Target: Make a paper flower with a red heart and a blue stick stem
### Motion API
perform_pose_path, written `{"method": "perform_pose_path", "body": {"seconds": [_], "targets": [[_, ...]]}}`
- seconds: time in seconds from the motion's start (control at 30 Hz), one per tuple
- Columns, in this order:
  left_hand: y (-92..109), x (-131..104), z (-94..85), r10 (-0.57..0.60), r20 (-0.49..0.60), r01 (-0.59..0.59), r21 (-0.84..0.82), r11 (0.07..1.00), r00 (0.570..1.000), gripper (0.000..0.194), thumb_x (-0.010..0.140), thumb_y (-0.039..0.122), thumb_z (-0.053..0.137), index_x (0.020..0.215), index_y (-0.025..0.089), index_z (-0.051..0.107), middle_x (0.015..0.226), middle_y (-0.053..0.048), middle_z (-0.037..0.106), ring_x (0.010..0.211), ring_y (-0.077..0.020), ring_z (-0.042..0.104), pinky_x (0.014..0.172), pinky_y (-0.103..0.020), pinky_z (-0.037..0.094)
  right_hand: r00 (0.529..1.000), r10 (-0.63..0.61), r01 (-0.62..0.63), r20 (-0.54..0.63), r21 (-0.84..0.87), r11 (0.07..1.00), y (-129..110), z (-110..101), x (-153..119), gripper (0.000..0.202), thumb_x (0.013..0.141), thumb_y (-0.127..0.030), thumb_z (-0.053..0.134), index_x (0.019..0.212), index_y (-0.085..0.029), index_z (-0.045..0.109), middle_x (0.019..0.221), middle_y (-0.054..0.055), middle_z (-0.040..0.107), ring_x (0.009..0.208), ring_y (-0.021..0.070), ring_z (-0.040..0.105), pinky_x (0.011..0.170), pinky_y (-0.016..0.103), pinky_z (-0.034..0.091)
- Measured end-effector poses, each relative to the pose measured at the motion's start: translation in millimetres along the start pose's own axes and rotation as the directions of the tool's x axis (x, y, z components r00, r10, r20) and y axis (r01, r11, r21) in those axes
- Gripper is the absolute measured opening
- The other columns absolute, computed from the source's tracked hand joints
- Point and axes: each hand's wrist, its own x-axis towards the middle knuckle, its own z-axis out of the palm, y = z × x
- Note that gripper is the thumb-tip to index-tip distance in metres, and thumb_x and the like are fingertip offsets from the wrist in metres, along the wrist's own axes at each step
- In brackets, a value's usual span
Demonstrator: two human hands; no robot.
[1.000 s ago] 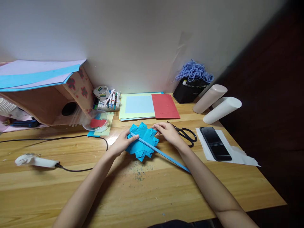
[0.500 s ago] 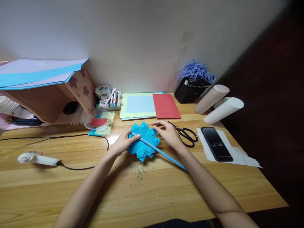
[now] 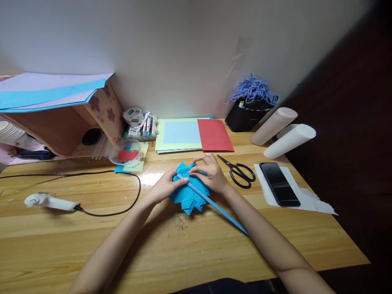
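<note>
A folded blue paper flower (image 3: 186, 198) with pointed petals is held just over the table, and a long blue paper strip (image 3: 225, 215) lies across it, slanting down to the right. My left hand (image 3: 167, 185) grips the flower's left edge, its thumb pressing the strip's upper end onto the paper. On the upper right side of the flower, my right hand (image 3: 211, 175) has its thumb and fingertips pinched near the strip; whether it grips the strip or the flower is hidden. The strip's far end passes beside my right forearm.
Black-handled scissors (image 3: 240, 171) lie right of my hand, and a phone (image 3: 279, 184) rests on white paper. Coloured sheets (image 3: 180, 132) and a red sheet (image 3: 215, 135) are behind. A corded white glue gun (image 3: 50, 202) lies left, near a plastic bowl (image 3: 134, 157).
The flower has shifted slightly right and toward me with my left hand. My right hand has moved left from the petal edge, in over the flower close to the strip.
</note>
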Motion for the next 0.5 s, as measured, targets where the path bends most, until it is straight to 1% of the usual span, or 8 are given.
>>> {"method": "perform_pose_path", "body": {"seconds": [0.07, 0.13, 0.2, 0.27, 0.3, 0.37, 0.43, 0.5], "targets": [[0.8, -0.5, 0.1, -0.010, 0.009, 0.010, -0.019, 1.000, 1.000, 0.042, 0.075, 0.043, 0.058, 0.106, 0.014, 0.058, 0.105, -0.007, 0.064, 0.097, -0.0245, 0.056, 0.081, -0.033, 0.044, 0.999, -0.032, 0.032, 0.007, 0.019, 0.999, 2.4, 0.0, -0.8, 0.011, 0.081, -0.022, 0.058, 0.077, -0.024, 0.068, 0.089, 0.004, 0.061, 0.089, 0.0198, 0.049, 0.081, 0.038, 0.041], [1.6, -1.2, -0.1, -0.013, 0.017, 0.013, -0.021, 1.000, 1.000, 0.042, 0.075, 0.044, 0.058, 0.105, 0.015, 0.058, 0.106, -0.006, 0.064, 0.097, -0.0243, 0.056, 0.081, -0.032, 0.044, 1.000, -0.019, 0.019, 0.000, 0.067, 0.998, 4.0, -0.3, -1.1, 0.010, 0.081, -0.022, 0.057, 0.078, -0.023, 0.067, 0.088, 0.005, 0.061, 0.086, 0.0191, 0.051, 0.080, 0.037, 0.042], [2.3, -1.8, -0.4, -0.011, 0.014, 0.012, -0.012, 1.000, 1.000, 0.040, 0.075, 0.044, 0.058, 0.102, 0.014, 0.059, 0.105, -0.006, 0.064, 0.096, -0.0242, 0.056, 0.081, -0.032, 0.044, 0.998, 0.049, -0.044, -0.029, 0.137, 0.990, 4.2, -1.7, -0.4, 0.010, 0.082, -0.022, 0.056, 0.078, -0.022, 0.066, 0.088, 0.005, 0.059, 0.086, 0.0184, 0.053, 0.080, 0.036, 0.043], [2.9, -2.1, -0.8, -0.015, 0.007, 0.015, -0.010, 1.000, 1.000, 0.040, 0.075, 0.044, 0.058, 0.100, 0.014, 0.059, 0.104, -0.006, 0.064, 0.096, -0.0241, 0.056, 0.081, -0.032, 0.044, 0.987, 0.146, -0.127, -0.062, 0.242, 0.962, 3.7, -4.1, 1.2, 0.009, 0.082, -0.023, 0.056, 0.078, -0.021, 0.063, 0.088, 0.005, 0.059, 0.087, 0.0182, 0.055, 0.082, 0.036, 0.043], [3.3, -2.1, -1.1, -0.021, 0.003, 0.021, -0.013, 1.000, 1.000, 0.039, 0.075, 0.044, 0.058, 0.100, 0.014, 0.059, 0.103, -0.006, 0.064, 0.095, -0.0240, 0.056, 0.081, -0.032, 0.044, 0.976, 0.203, -0.168, -0.082, 0.311, 0.935, 3.8, -5.5, 2.2, 0.009, 0.083, -0.024, 0.055, 0.078, -0.021, 0.062, 0.088, 0.005, 0.059, 0.088, 0.0180, 0.056, 0.083, 0.035, 0.044], [4.0, -2.0, -2.0, -0.042, -0.006, 0.042, -0.024, 0.999, 0.999, 0.039, 0.074, 0.044, 0.058, 0.100, 0.015, 0.059, 0.103, -0.005, 0.065, 0.095, -0.0238, 0.057, 0.080, -0.031, 0.044, 0.938, 0.328, -0.245, -0.108, 0.462, 0.852, 5.3, -8.8, 4.1, 0.011, 0.084, -0.027, 0.053, 0.079, -0.020, 0.059, 0.085, 0.004, 0.062, 0.085, 0.0170, 0.059, 0.082, 0.034, 0.046], [4.5, -1.6, -3.9, -0.064, -0.020, 0.063, -0.030, 0.998, 0.998, 0.039, 0.074, 0.045, 0.059, 0.099, 0.016, 0.059, 0.102, -0.005, 0.065, 0.095, -0.0238, 0.057, 0.079, -0.031, 0.045, 0.885, 0.450, -0.303, -0.115, 0.592, 0.747, 9.4, -13.1, 5.7, 0.012, 0.083, -0.031, 0.054, 0.080, -0.020, 0.057, 0.078, 0.003, 0.066, 0.077, 0.0156, 0.061, 0.077, 0.033, 0.048], [4.2, -1.0, -6.7, -0.083, -0.042, 0.082, -0.034, 0.996, 0.996, 0.038, 0.073, 0.045, 0.059, 0.097, 0.016, 0.060, 0.100, -0.005, 0.066, 0.094, -0.0239, 0.058, 0.078, -0.031, 0.045, 0.833, 0.542, -0.334, -0.112, 0.679, 0.653, 15.5, -18.8, 6.7, 0.014, 0.079, -0.033, 0.059, 0.079, -0.020, 0.057, 0.074, 0.002, 0.068, 0.071, 0.0147, 0.063, 0.074, 0.031, 0.050]]}}
